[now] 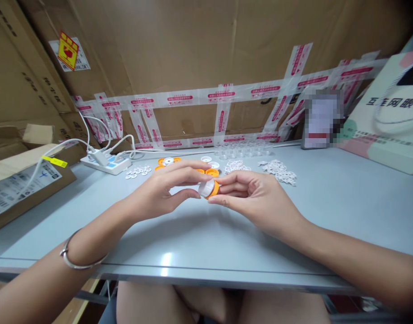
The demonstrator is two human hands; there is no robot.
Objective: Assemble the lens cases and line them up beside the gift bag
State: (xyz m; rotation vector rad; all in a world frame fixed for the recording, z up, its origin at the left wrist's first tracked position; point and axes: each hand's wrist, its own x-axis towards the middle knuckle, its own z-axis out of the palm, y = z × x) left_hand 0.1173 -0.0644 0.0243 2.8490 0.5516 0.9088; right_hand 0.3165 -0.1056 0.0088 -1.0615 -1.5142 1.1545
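Above the middle of the table, a small round translucent container [205, 188] with an orange cap [214, 191] is held on its side between both hands. My left hand [171, 185] pinches the translucent part from the left, thumb below and fingers above. From the right, my right hand [252, 195] grips the orange cap between thumb and fingers. The two parts meet; whether they are fastened I cannot tell. Just behind the fingers lie more orange caps [212, 172], partly hidden by my left hand, and white round discs [206, 159].
Clear cups [243, 150] stand in rows at the back. Piles of white rings [236, 167] and white pieces [279, 171] lie to the right, small white plugs [138, 171] to the left. A power strip [107, 163], cardboard box [27, 180], phone [321, 119] and paper bag [388, 112] surround them.
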